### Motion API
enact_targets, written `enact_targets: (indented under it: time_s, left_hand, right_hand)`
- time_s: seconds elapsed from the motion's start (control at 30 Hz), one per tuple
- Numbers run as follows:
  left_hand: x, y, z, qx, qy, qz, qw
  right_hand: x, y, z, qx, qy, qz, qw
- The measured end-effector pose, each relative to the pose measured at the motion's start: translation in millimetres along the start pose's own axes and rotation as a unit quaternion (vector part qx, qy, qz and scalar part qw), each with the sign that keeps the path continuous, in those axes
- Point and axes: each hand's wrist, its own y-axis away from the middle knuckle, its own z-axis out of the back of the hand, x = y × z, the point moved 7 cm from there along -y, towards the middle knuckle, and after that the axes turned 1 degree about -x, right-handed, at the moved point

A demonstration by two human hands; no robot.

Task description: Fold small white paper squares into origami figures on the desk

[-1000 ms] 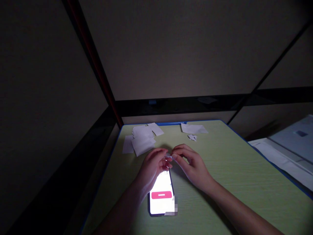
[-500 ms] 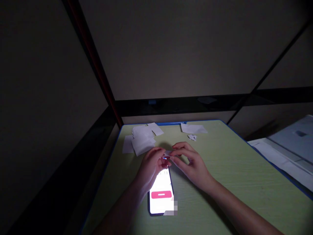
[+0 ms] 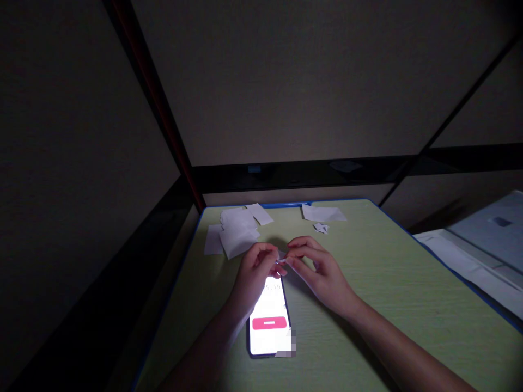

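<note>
Between my two hands is a small piece of white paper (image 3: pixel 281 257), mostly covered by fingers. My left hand (image 3: pixel 255 272) is closed on its left end, and my right hand (image 3: pixel 316 268) pinches the right end with thumb and index finger. Just below them a phone (image 3: pixel 267 337) lies on the table with its screen lit, showing digits and a red button. The left hand covers the phone's upper part. Beyond the right hand sits a small folded paper piece (image 3: pixel 321 228).
Several white paper sheets (image 3: pixel 237 234) overlap at the table's back left. Another paper strip (image 3: pixel 324 213) lies at the back right. The green table (image 3: pixel 388 272) has a blue edge and stands near a wall (image 3: pixel 286 81). A pale flat object (image 3: pixel 490 223) is off to the right.
The paper between my fingers has tilted, and my left fingers have shifted slightly around it. The digits on the phone screen differ. Everything else stays in place.
</note>
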Motion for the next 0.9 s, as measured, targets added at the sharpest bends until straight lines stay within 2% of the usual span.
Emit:
enact_targets:
  time_s: [0.3, 0.6, 0.9]
  left_hand:
    - [-10, 4, -3.6, -0.004, -0.042, -0.064, 0.997]
    - [-11, 7, -3.8, 0.003, -0.088, -0.121, 0.989]
    - [-7, 8, -1.3, -0.003, -0.109, -0.131, 0.985]
  right_hand:
    - [-3, -1, 1, 0.005, -0.012, -0.015, 1.000]
    - [-5, -1, -1, -0.002, -0.022, -0.024, 0.999]
    - [-13, 1, 0, -0.041, -0.022, -0.060, 0.997]
